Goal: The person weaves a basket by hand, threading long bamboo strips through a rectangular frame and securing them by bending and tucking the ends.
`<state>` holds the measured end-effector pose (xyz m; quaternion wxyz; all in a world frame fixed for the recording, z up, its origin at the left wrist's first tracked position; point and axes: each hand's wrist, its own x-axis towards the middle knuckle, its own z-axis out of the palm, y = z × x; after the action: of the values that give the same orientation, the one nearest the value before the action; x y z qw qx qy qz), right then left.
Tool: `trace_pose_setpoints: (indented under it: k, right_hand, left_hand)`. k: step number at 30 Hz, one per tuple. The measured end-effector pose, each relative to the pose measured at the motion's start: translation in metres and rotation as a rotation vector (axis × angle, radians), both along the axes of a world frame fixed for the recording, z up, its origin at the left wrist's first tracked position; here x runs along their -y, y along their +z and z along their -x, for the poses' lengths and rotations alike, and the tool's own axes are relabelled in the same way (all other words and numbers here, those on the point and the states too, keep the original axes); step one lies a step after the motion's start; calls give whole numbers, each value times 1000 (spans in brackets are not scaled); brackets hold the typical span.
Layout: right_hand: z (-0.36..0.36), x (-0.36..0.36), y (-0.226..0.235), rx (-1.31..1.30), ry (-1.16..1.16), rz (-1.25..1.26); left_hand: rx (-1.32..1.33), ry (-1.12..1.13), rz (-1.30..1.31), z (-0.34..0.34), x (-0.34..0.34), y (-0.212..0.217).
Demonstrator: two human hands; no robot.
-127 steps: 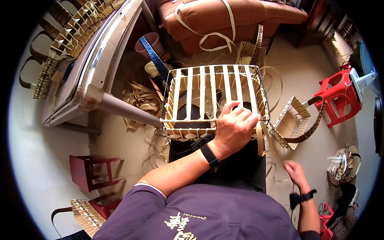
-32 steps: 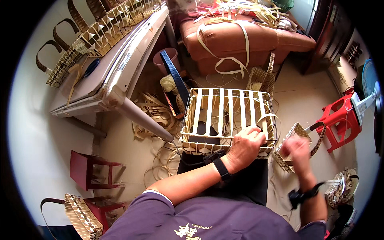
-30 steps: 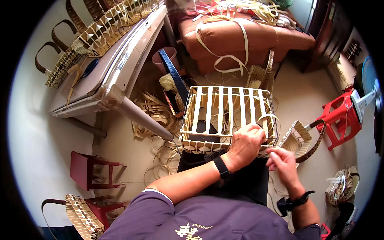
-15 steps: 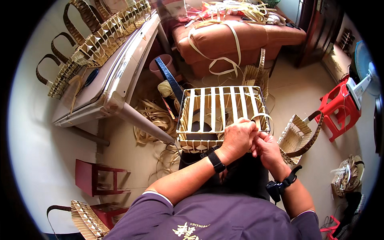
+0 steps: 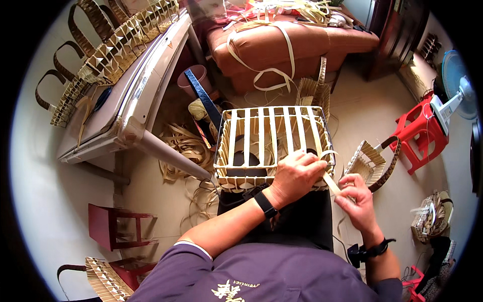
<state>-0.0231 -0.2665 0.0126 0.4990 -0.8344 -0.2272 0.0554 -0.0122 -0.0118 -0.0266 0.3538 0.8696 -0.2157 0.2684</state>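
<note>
A rectangular basket frame with pale flat slats across its top rests on my lap. My left hand is closed over its near rim, close to the right corner. A pale flat weaving strip comes out by the fingers of that hand and slants down to the right. The strip's lower part is pinched between the thumb and fingers of my right hand, a little apart from the basket. A loop of strip curves up over the right corner. The left fingertips are partly hidden.
Finished baskets with dark handles stand on the table at left. Loose strips lie on the floor. A small handled basket is beside my right hand; a red stool with a fan stands further right. A brown sofa is ahead.
My right hand has moved right and down, away from my left hand, drawing out the strip between them. My left hand stays at the basket's rim. The whole view has shifted slightly.
</note>
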Motion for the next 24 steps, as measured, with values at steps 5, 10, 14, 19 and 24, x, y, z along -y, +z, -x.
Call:
trace_pose_setpoints:
  k: [5,10,14,19,24]
  right_hand:
    - [-7,-9,14,-78,278,-113]
    - [7,35,-32,-890,254,-165]
    - [-8,57,-41,-1150,314,-38]
    - [2,50,-75,-1493,365,-260]
    - [5,4,-69,-1181,175,-348]
  left_hand:
    - [157,50,-36,-2,-2,-16]
    - [171,66,-81,-1,0,-16]
    - [168,86,-92,4,-3,-14]
    - [133,97,-81,-2,5,-9]
    - [90,108,-25,-5,3,-15]
